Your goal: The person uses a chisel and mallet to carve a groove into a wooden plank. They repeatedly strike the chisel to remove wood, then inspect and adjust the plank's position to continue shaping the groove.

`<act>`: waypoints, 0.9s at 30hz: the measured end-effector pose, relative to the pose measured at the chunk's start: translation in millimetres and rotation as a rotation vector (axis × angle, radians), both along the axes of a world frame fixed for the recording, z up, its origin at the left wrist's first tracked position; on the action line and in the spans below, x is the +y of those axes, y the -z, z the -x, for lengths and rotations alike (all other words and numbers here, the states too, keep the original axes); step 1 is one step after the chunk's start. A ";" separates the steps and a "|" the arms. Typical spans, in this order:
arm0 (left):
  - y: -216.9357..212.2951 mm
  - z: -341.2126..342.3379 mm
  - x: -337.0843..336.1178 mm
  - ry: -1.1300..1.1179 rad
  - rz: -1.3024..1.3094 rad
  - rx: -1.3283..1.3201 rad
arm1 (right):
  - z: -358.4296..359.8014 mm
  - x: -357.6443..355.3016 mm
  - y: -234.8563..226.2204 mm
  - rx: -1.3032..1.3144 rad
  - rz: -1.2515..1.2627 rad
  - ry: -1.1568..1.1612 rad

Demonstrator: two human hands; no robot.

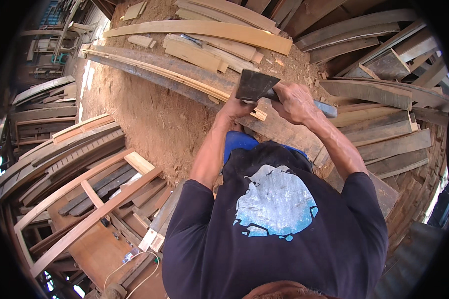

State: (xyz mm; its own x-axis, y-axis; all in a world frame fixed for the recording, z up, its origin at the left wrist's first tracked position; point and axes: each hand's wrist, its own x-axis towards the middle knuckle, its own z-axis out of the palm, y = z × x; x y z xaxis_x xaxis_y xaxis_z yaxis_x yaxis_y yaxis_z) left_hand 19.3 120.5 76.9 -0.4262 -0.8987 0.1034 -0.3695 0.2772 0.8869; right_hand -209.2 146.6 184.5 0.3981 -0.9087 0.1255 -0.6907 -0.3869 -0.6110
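Note:
My right hand is wrapped round the handle of a hatchet, whose grey-blue butt end sticks out to the right. The dark, broad hatchet blade lies over the near end of a long, thin wooden strip. Just left of and below the blade, my left hand closes on that strip; the blade covers part of its fingers. From there the strip runs away to the far left along a long wooden bench plank. Its cut end shows pale wood to the right of my left hand.
Loose boards and offcuts lie on sawdust beyond the bench. Stacked curved planks crowd the right side. At lower left stands a wooden frame among more timber, near a pale cord. Sawdust covers the ground left of me.

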 end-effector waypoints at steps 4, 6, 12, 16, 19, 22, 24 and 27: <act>-5.6 -9.8 0.2 -0.042 -0.253 0.125 | -3.8 2.7 0.3 -0.182 0.028 0.012; -7.9 -9.6 -4.3 0.071 0.065 0.083 | -8.8 2.0 19.8 -0.182 0.044 -0.005; 7.6 -7.4 22.7 -0.100 -0.041 0.101 | -6.5 -9.4 -24.5 -0.028 -0.072 0.022; 1.3 -23.4 6.0 -0.133 -0.358 0.218 | -24.4 4.9 -5.6 -0.505 0.098 0.032; -5.6 -15.0 6.6 -0.051 0.132 0.072 | -22.7 -5.1 -5.2 0.086 -0.101 -0.056; 34.5 -17.0 35.2 -0.206 -0.263 0.158 | -18.8 -19.8 1.4 0.128 -0.185 -0.015; 29.7 -17.0 40.8 -0.109 -0.118 0.178 | -6.9 -13.8 3.5 0.044 -0.218 0.018; 30.6 -32.4 26.1 -0.347 -0.258 0.167 | -7.4 -0.2 -16.1 -0.258 -0.447 0.136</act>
State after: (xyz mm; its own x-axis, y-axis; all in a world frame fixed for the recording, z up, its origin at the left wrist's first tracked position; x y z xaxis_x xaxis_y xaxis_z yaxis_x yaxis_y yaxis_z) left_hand 51.7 146.6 46.3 -0.0923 -0.9906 -0.1006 -0.2481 -0.0749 0.9658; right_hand -201.8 146.4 200.6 0.2802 -0.9373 -0.2073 -0.5223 0.0323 -0.8521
